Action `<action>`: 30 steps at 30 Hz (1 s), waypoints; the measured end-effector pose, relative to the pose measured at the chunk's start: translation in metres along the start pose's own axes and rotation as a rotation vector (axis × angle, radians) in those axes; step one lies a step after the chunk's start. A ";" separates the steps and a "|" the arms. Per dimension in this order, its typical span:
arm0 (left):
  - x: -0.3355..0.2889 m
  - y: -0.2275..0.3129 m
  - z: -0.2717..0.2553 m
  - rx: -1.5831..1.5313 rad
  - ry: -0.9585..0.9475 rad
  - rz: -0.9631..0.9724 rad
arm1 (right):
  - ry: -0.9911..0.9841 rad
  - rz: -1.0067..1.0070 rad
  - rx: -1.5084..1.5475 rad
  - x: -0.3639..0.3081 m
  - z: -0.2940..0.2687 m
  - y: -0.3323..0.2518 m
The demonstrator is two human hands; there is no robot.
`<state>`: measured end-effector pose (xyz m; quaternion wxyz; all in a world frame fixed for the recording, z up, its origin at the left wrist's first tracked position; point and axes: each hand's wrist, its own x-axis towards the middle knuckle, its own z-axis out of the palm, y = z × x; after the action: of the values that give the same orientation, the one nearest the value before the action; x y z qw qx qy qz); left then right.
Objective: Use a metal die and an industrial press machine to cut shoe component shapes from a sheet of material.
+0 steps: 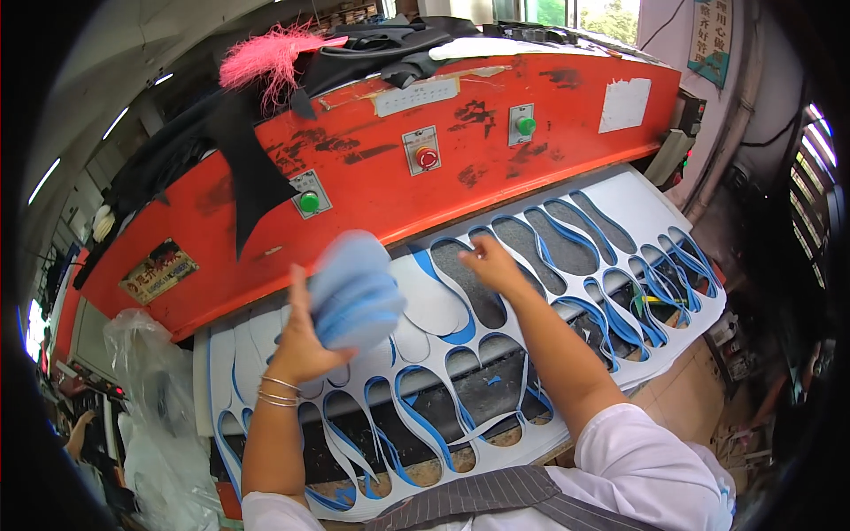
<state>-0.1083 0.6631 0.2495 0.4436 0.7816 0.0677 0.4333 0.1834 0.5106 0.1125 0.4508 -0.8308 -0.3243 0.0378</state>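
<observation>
A stack of light-blue, shoe-sole-shaped insoles [357,296] is gripped in my left hand [305,341], raised above the left part of the cut sheet. Bangles circle that wrist. My right hand [492,265] is over the upper middle of the layered white-and-blue sheet [633,208], beside a sole-shaped hole; its fingers are bent and apart, and I see nothing in them. Between the two hands a white cut insole [429,301] lies in the sheet. Many sole-shaped holes run through the sheet, showing dark surface and blue lower layers.
A red press beam [354,177] spans the far side, with green buttons [526,126] and a red knob [427,158]. Black scraps [243,168] and pink fibres [270,62] hang over it. A clear plastic bag [159,416] is at left. Another person's arm [80,432] shows far left.
</observation>
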 end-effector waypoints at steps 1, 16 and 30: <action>-0.020 -0.037 -0.022 0.343 -0.336 -0.202 | -0.195 0.211 0.120 -0.005 0.008 -0.022; 0.054 -0.078 0.096 0.915 -1.411 0.429 | -0.808 0.544 1.147 -0.018 0.035 -0.020; -0.040 0.023 -0.039 0.822 -0.831 0.130 | -0.073 -0.012 0.136 -0.022 0.063 -0.057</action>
<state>-0.1679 0.6546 0.2512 0.0659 0.9963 0.0023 0.0553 0.1152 0.5651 0.1143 0.4945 -0.7943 -0.3419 0.0873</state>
